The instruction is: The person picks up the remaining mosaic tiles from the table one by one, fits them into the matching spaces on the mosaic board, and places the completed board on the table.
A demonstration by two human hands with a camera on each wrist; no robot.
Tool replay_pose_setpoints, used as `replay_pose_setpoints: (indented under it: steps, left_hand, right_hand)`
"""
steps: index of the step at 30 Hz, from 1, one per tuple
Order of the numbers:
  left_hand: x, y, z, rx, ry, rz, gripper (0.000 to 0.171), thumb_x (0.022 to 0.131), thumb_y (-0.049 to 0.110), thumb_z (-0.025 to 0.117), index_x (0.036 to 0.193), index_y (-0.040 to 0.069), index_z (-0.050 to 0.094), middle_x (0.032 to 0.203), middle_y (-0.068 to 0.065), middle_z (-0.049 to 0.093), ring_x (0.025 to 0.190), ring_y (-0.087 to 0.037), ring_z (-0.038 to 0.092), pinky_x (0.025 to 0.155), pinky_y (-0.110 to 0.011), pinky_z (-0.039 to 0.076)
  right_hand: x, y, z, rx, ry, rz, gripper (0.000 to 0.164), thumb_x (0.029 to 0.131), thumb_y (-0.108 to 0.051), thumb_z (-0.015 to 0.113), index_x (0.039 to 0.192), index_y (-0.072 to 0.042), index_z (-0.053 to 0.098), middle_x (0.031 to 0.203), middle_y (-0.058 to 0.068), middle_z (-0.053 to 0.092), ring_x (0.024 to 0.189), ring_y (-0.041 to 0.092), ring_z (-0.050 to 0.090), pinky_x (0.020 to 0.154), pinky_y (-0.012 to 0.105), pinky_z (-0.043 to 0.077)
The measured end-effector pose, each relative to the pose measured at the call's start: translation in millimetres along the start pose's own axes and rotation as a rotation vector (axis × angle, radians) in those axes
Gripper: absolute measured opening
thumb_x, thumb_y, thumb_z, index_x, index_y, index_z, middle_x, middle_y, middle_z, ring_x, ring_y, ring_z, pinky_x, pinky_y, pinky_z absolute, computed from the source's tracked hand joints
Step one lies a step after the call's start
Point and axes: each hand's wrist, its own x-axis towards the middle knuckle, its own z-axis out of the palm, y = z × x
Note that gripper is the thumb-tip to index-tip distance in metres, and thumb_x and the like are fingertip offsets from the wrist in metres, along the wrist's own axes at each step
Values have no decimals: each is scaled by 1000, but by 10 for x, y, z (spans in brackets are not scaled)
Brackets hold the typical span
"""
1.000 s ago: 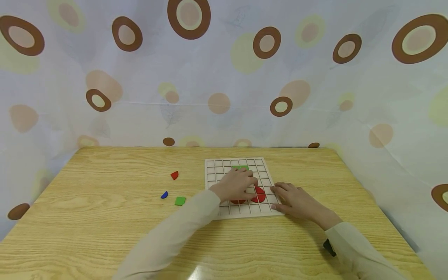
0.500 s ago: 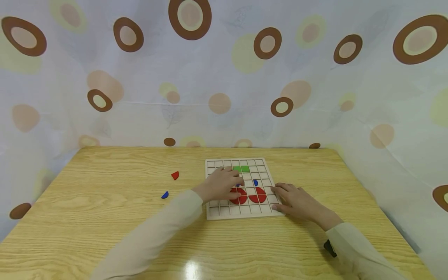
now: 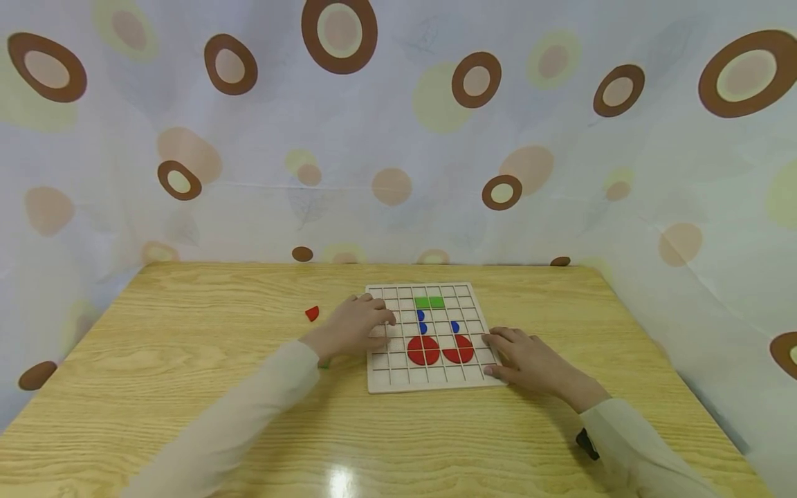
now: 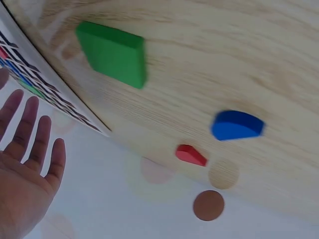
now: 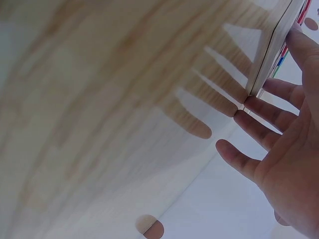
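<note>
A white grid board [image 3: 398, 377] lies on the table. On it are two green squares [image 3: 429, 302], three blue half-circle pieces [image 3: 455, 326], a full red disc made of quarter pieces [image 3: 423, 351] and a red three-quarter disc [image 3: 459, 349]. My left hand [image 3: 353, 324] hovers over the board's left edge, fingers spread and holding nothing. My right hand [image 3: 529, 360] rests its fingertips on the board's right edge, fingers nearly straight. Left of the board, a loose green square [image 4: 113, 55] lies mostly hidden under my left wrist in the head view.
A loose red quarter piece [image 3: 313, 313] lies on the table left of the board, and a blue half-circle piece [image 4: 237, 125] shows in the left wrist view. A patterned curtain [image 3: 398, 138] stands behind the table. A black object [image 3: 587, 444] sits under the right sleeve.
My left hand has moved left from the middle of the board to its left edge, uncovering the red and blue pieces. My right hand stays at the right edge.
</note>
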Motion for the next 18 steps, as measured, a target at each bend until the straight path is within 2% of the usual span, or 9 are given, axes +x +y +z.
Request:
replay_pose_setpoints:
  steps: [9, 14, 18]
  left_hand:
    - [-231, -291, -42, 14, 2, -112, 27, 84, 32, 62, 108, 20, 64, 108, 0, 61, 101, -23, 53, 85, -43, 44]
    - [-339, -462, -96, 32, -2, -141, 28, 83, 31, 64, 108, 18, 64, 109, -3, 62, 102, -26, 54, 85, -47, 45]
    - [-421, -579, -132, 41, 19, -151, 27, 83, 29, 65, 107, 17, 65, 105, -4, 63, 95, -26, 55, 81, -47, 47]
  right_hand:
    - [-6, -7, -13, -2, -10, -3, 57, 88, -44, 54, 132, -8, 46, 133, 16, 46, 122, 36, 44, 89, 58, 39]
    - [-5, 0, -5, -8, -2, -7, 58, 88, -44, 54, 132, -7, 46, 132, 16, 47, 121, 35, 45, 88, 57, 40]
    - [-5, 5, -3, -10, 10, -8, 58, 88, -45, 54, 131, -7, 47, 132, 16, 48, 121, 34, 45, 88, 56, 40]
